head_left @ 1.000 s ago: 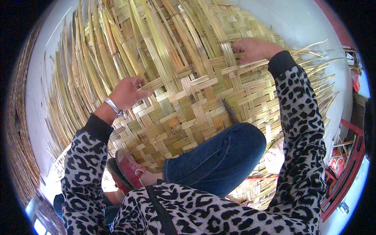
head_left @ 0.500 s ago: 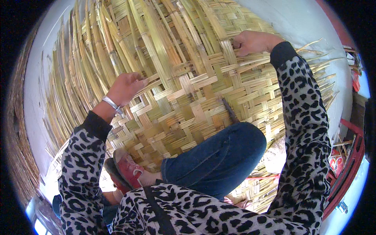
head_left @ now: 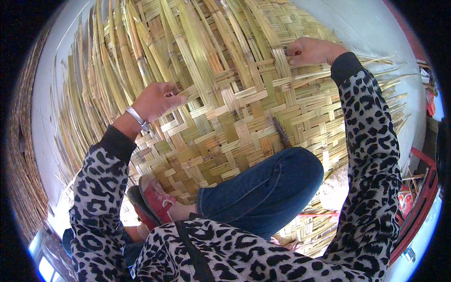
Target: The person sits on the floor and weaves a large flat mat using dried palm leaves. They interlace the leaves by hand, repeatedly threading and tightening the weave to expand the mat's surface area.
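Observation:
A large mat (head_left: 235,145) of pale split bamboo, woven in a slanting pattern, spreads out in front of me. Long loose bamboo strips (head_left: 127,51) run from its far left side. My left hand (head_left: 159,100), with a silver bracelet at the wrist, pinches a bamboo strip (head_left: 193,92) that lies crosswise over the weave. Farther right, my right hand (head_left: 314,50) is closed, thumb against fingers, at the upright strips by the weave's edge; what it grips is mostly hidden. Between the hands and my knee, a dark narrow tool (head_left: 282,133) rests on the mat.
My bent knee (head_left: 286,174) in jeans and a red shoe (head_left: 157,199) are at the mat's near edge. Loose strip ends (head_left: 394,77) stick out at right. A red curved frame (head_left: 420,207) stands at far right; a bundle of thin brown stalks (head_left: 23,150) lies at far left.
Both hands have shifted slightly to the right in the picture, and so have the mat and my knee. The left hand still pinches its strip; the right stays closed.

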Demonstrator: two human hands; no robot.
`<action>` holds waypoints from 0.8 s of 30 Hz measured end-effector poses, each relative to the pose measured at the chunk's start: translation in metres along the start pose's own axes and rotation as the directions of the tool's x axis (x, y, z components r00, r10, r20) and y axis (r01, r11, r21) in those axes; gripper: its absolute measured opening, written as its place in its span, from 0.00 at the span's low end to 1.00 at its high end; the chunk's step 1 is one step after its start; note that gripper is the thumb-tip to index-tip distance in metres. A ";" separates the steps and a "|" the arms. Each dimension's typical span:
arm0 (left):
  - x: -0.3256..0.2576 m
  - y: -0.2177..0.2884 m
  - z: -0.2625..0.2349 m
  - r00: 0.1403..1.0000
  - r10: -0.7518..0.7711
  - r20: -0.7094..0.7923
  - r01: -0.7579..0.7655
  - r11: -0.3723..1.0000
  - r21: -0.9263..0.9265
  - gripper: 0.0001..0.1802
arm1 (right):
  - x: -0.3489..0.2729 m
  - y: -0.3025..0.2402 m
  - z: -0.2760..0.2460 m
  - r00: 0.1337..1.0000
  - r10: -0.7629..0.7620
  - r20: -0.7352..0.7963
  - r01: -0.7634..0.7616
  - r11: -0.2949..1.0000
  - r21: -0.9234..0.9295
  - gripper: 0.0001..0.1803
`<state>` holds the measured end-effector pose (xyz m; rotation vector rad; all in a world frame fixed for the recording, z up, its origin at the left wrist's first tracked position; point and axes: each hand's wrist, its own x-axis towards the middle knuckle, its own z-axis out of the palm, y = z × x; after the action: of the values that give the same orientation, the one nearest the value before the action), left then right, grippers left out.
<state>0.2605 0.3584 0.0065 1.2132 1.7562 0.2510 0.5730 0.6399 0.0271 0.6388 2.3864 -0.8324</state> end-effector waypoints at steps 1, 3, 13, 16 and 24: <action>0.000 0.000 0.001 1.000 0.000 0.004 0.000 1.000 -0.006 0.20 | -0.001 -0.001 -0.001 1.000 0.010 0.001 -0.010 0.999 -0.041 0.14; -0.001 -0.001 0.005 1.000 -0.001 0.008 0.002 0.995 -0.103 0.20 | -0.003 -0.002 -0.003 1.000 0.006 -0.002 -0.006 0.994 -0.107 0.15; -0.004 0.000 0.029 0.993 -0.114 -0.015 0.110 0.977 -0.184 0.17 | 0.014 0.007 0.002 0.996 -0.039 0.083 0.049 0.992 -0.116 0.17; -0.017 0.002 0.047 0.992 -0.125 -0.014 0.120 0.975 -0.187 0.17 | 0.010 0.007 0.011 0.993 -0.049 0.111 0.069 0.981 -0.183 0.17; -0.018 0.003 0.042 0.994 -0.030 -0.106 0.030 1.000 0.001 0.19 | 0.004 0.022 0.018 0.998 -0.055 0.043 0.062 0.982 -0.178 0.23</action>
<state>0.2969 0.3317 -0.0031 1.1935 1.8654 0.3008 0.5889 0.6442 0.0029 0.4789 2.4211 -0.6381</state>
